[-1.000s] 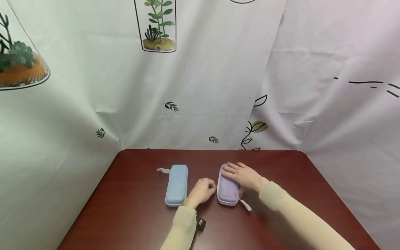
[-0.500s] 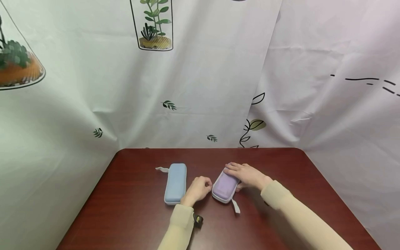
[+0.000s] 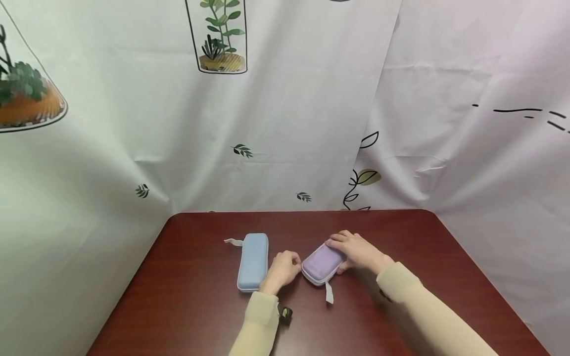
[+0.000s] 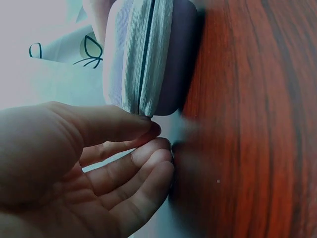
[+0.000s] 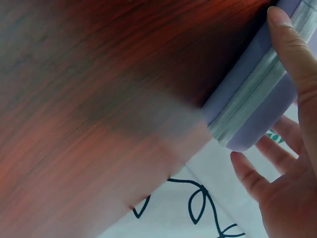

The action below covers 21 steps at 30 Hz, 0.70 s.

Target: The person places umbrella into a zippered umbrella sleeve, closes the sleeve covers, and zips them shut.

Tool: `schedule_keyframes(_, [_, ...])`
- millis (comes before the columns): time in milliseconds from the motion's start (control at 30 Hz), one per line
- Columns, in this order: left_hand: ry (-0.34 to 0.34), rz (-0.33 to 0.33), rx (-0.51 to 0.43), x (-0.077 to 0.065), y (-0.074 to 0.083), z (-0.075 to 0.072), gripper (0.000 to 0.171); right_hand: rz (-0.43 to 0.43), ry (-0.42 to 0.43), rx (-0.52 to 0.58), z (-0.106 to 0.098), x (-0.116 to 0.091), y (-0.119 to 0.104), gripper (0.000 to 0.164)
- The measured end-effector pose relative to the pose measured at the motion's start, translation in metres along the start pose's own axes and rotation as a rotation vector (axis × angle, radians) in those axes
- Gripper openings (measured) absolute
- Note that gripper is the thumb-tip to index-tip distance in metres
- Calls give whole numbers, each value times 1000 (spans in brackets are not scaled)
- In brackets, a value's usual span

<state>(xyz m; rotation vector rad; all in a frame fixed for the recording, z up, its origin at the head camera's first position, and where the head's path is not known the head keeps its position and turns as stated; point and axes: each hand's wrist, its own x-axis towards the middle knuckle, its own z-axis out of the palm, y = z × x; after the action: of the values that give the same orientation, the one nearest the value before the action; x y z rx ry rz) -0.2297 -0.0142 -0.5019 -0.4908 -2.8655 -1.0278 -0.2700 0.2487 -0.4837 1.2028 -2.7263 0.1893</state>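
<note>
A purple zippered case (image 3: 322, 263) lies at a slant on the table, its white strap (image 3: 329, 292) trailing toward me. My right hand (image 3: 358, 252) grips its far right end, the thumb (image 5: 290, 44) along one side and the fingers around the other. At the near left corner my left hand (image 3: 282, 269) pinches the zipper pull between thumb and forefinger; the fingertips hide the pull. In the left wrist view, the zipper (image 4: 147, 54) runs straight up from the thumb tip, its two tapes close together.
A light blue case (image 3: 253, 262) with a white strap (image 3: 233, 242) lies left of my left hand, very near the wrist. The reddish-brown table (image 3: 187, 306) ends at a white printed curtain (image 3: 289, 123) behind and at both sides.
The purple case has turned clockwise, its far end swinging right and its near end left. My right hand has shifted its hold to the far end. My left hand stays nearly still.
</note>
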Motion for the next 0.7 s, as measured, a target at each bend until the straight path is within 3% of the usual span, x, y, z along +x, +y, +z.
schedule_keyframes(433, [-7, -79, 15, -1, 1, -5, 17, 159, 34, -39, 4, -3, -10, 77])
schedule_keyframes(700, [-17, -73, 6, -5, 1, -11, 17, 251, 47, -68, 4, 0, -21, 78])
